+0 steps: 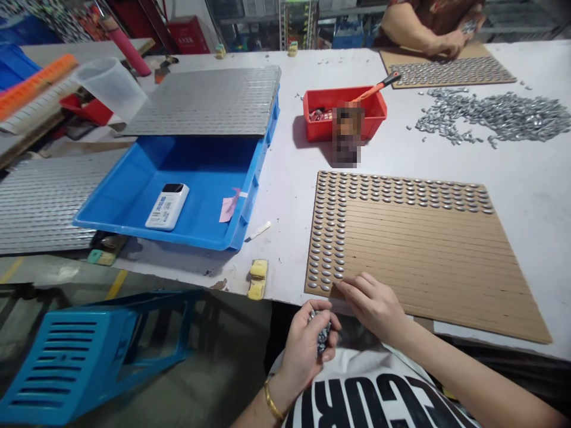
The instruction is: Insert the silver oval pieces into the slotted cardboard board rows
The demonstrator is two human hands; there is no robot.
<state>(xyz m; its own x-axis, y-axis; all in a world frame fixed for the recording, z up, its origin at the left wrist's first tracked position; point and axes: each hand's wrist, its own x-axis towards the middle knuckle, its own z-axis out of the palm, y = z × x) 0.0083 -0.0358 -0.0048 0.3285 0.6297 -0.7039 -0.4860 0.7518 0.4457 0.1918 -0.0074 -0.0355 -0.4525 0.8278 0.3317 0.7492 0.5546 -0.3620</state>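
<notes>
My left hand [307, 339] is curled around a handful of small silvery metal pieces [323, 333], just off the table's near edge. My right hand [372, 303] reaches over the near left corner of a brown grooved cardboard sheet [423, 249]. Its fingertips are pinched together beside the lowest oval metal pieces; whatever they hold is hidden. Rows of shiny oval pieces [328, 238] line the sheet's left side and far edge. The rest of its grooves are bare brown.
Loose metal pieces [513, 116] lie heaped at the right. A red bin [312, 128] with an orange-handled tool [375, 88] stands behind the sheet. Left are a blue tray [209, 235] holding a white device [167, 207], and a blue stool [66, 362]. Across the table, a co-worker's hands [450, 44] work over another sheet.
</notes>
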